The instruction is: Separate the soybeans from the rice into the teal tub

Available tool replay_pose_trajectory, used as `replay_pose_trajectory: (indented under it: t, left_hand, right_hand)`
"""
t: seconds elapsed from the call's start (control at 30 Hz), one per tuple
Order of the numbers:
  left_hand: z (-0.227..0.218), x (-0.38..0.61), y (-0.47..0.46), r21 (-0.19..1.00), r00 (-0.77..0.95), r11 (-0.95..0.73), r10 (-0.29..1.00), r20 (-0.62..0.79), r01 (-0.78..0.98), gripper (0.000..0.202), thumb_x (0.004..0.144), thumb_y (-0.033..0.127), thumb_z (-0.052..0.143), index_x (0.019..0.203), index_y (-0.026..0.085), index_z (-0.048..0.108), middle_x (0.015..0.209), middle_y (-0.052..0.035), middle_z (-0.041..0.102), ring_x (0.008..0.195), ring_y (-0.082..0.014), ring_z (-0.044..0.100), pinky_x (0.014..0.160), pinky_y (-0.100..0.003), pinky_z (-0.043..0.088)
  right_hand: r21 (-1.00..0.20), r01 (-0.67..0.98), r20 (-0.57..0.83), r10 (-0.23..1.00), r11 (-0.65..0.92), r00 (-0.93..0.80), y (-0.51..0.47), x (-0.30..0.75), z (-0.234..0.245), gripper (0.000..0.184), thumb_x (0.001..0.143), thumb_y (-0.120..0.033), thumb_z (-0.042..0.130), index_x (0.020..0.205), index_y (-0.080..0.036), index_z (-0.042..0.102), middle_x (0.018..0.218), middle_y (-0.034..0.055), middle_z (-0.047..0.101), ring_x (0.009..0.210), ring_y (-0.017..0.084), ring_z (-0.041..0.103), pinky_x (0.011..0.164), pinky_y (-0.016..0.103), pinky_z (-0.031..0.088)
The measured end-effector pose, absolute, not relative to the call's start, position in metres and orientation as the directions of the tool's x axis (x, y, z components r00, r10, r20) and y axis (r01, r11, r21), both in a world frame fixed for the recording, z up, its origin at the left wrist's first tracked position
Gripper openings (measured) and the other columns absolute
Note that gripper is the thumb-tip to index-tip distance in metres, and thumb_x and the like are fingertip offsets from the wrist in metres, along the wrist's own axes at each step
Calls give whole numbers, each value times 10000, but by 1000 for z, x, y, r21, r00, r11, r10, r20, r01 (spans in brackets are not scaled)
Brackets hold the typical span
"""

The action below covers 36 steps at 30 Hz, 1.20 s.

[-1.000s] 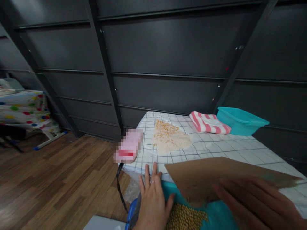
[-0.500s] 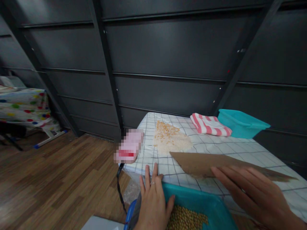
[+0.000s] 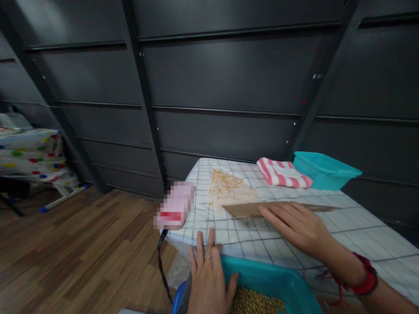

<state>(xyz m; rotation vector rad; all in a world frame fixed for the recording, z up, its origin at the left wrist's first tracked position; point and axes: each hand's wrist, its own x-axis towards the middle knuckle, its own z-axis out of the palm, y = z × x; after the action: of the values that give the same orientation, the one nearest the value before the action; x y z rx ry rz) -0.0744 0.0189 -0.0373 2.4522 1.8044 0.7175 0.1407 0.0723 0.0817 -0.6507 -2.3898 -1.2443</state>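
A piece of brown cardboard point(image 3: 244, 210) stands tilted on its long edge over the checked tablecloth point(image 3: 216, 233). Closed around its near side is my right hand point(image 3: 294, 224), with a red bracelet at the wrist. Just beyond the cardboard's left end lies a spread pile of rice point(image 3: 234, 196) with yellow kernels point(image 3: 225, 178) scattered on its far part. My left hand point(image 3: 207, 279), fingers stretched and spread, rests over the left rim of a teal bin point(image 3: 262, 266) by the table's front edge. Its thumb reaches inside the bin, above greenish-brown beans point(image 3: 257, 301).
A pink, pixelated object point(image 3: 176, 205) with a black strap is at the table's left edge. Towards the back right lie a folded red-and-white striped towel point(image 3: 284, 173) and another teal bin point(image 3: 327, 172). Dark panels point(image 3: 222, 78) rise behind the table.
My right hand has moved left and away from me with the cardboard, whose left end now reaches the near edge of the rice. My left hand stays on the bin.
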Motion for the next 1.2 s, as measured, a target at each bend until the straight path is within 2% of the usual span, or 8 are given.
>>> replay_pose_trajectory:
  t: [0.2,0.33,0.6,0.77,0.93,1.2]
  left_hand:
    - [-35,-72,17,275,240,-337,912,332,900,401,739,257,460,1115,120,482,1404,-189,226,1263,-410,78,910,-665,304]
    - [-32,-70,17,264,240,-330,917,319,906,397,736,255,454,1105,113,491,1401,-190,236,1259,-412,78,912,-657,312]
    - [-31,-67,19,266,246,-329,921,302,906,392,743,274,464,1103,122,494,1398,-186,251,1258,-416,99,915,-671,292]
    - [-32,-64,18,279,235,-317,927,291,907,389,741,275,473,1099,125,492,1401,-185,251,1262,-414,89,923,-671,280]
    - [-31,-61,19,272,236,-311,932,276,911,386,747,277,459,1095,115,493,1403,-187,242,1263,-416,79,931,-669,270]
    - [-31,-63,20,300,225,-320,923,311,899,381,734,264,483,1093,135,490,1399,-175,268,1266,-416,118,919,-680,278]
  right_hand:
    - [598,620,576,265,508,-773,73,156,106,393,775,26,379,1140,-97,460,831,89,622,755,171,516,631,304,401]
    - [574,658,619,269,486,-738,92,158,113,377,762,36,372,1096,-94,491,812,91,611,738,173,511,600,299,390]
    - [583,624,582,269,521,-768,100,149,102,298,814,-11,371,1051,-113,520,753,52,615,676,141,500,599,282,379]
    - [604,596,550,264,529,-792,82,154,109,294,814,-21,401,1077,-106,499,776,62,621,698,147,505,602,289,369]
    - [608,620,575,263,495,-774,93,153,109,281,824,-32,375,1054,-106,519,762,60,621,688,147,502,593,290,365]
    - [610,607,541,292,509,-789,94,149,105,289,828,-36,377,1066,-113,520,764,51,620,685,139,508,608,288,372]
